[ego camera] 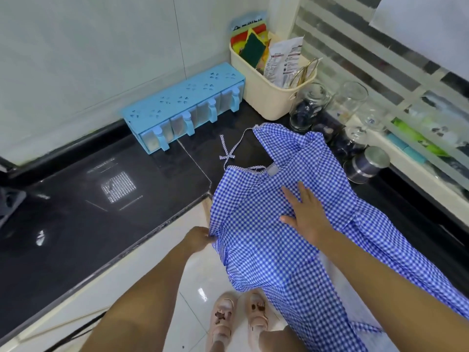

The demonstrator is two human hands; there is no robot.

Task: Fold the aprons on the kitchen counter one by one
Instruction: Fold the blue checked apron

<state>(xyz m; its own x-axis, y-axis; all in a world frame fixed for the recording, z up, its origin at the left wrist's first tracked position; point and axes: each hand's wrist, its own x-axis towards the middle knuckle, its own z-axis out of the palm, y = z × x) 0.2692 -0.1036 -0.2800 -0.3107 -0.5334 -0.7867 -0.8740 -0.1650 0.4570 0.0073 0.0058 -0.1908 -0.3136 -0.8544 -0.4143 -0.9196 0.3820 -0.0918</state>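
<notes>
A blue-and-white checked apron lies across the inner corner of the black kitchen counter, its lower part hanging over the edge toward the floor. Its striped neck strap lies tied in a bow on the counter behind it. My left hand pinches the apron's left edge at the counter's rim. My right hand rests flat, fingers spread, on the apron's chest area.
A light blue spice rack stands against the back wall. A cream bin with sponges, packets and scissors sits in the corner. Glass jars and a steel tin stand to the right of the apron.
</notes>
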